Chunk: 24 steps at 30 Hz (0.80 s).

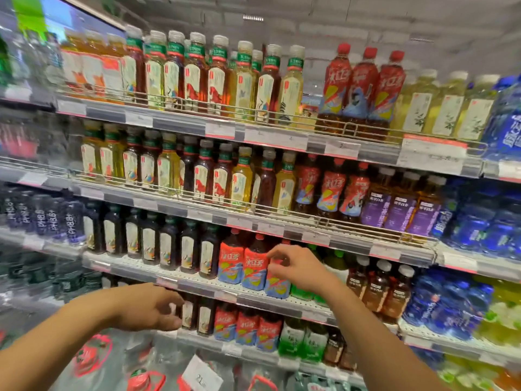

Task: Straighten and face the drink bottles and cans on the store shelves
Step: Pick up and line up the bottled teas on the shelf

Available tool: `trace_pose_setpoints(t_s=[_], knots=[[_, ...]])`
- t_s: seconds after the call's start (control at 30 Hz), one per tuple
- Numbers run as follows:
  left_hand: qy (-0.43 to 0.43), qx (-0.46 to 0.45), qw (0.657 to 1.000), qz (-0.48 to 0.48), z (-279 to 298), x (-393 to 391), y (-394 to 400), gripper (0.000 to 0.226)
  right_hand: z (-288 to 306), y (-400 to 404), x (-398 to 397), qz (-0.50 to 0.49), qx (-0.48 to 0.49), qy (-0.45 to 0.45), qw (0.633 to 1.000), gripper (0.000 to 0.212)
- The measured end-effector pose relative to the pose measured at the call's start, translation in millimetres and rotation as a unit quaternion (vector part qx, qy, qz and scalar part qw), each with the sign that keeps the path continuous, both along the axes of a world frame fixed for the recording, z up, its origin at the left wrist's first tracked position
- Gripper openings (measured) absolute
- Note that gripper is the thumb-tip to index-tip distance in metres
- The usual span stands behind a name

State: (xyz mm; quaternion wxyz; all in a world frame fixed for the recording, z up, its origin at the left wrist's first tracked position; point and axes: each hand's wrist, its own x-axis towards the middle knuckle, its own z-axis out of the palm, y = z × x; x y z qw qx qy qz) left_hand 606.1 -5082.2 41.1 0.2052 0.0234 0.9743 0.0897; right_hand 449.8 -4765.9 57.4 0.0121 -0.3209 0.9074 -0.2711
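Head view: right hand [300, 268] grips a red-labelled bottle [277, 280]; left hand [152, 307], loosely curled, holds nothing.

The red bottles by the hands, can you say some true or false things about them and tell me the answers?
1. The right hand touches a red-label bottle on the third shelf. True.
2. The left hand is holding a blue water bottle. False: it reaches toward dark bottles on the shelf below.
3. Red-capped bottles also stand on the top shelf. True.
4. The purple-label bottles are on the top shelf. False: they stand on the second shelf.
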Motion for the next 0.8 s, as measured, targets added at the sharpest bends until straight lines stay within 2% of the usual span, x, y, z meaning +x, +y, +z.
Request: trace_pose_setpoints(t_s=[0.1,0.2,0.33,0.47,0.6,0.8], knots=[[0.008,0.015,1.000,-0.016,12,-8,-14,0.065,15,-4,-1,-0.020,0.009,0.005,1.000,0.033],[0.062,0.023,0.997,-0.033,25,-27,-17,0.064,33,-2,-13,-0.058,0.000,0.029,0.998,0.027],[0.147,0.031,0.987,-0.052,36,-60,1,0.065,67,6,-45,-0.137,-0.034,0.093,0.986,0.041],[0.205,0.091,0.973,-0.047,33,-107,14,0.079,100,17,-95,-0.224,-0.082,0.167,0.957,0.050],[0.263,0.087,0.960,-0.034,31,-154,25,0.084,120,18,-144,-0.266,-0.073,0.186,0.943,0.061],[0.258,0.031,0.965,-0.025,10,-210,37,0.084,127,-7,-192,-0.282,-0.030,0.159,0.946,0.044]])
